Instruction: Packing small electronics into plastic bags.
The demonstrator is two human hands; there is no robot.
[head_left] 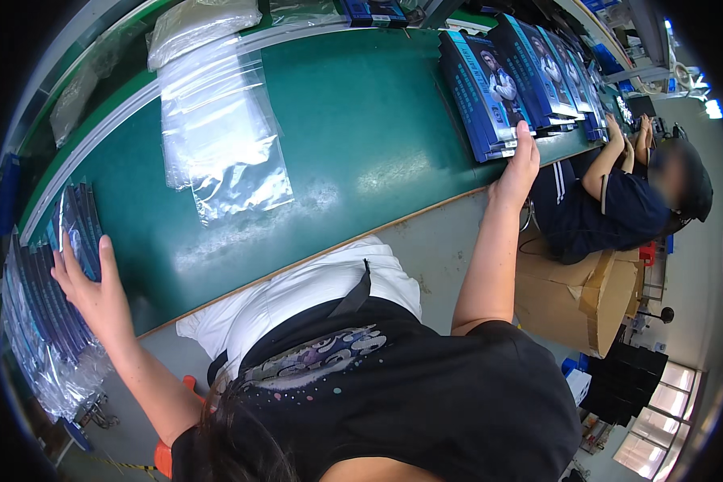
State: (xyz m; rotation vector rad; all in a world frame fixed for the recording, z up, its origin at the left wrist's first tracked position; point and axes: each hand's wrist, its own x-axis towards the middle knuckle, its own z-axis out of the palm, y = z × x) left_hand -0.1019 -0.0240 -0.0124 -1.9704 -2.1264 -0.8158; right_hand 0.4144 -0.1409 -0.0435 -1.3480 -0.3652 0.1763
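Observation:
My left hand is at the table's left end, thumb and fingers spread, against a row of dark blue boxes in clear plastic. Nothing shows in its grip. On the right, my right hand has its fingers stretched up along the near right corner of a stack of dark blue flat boxes. A figure is printed on the top box. The far side of that hand's fingers is partly hidden. A pile of clear plastic bags lies flat on the green table, between my hands.
More stacks of blue boxes stand farther right. A co-worker in a dark shirt sits at the same table there. A cardboard carton stands on the floor. A metal rail edges the table's far side, with packed bags beyond.

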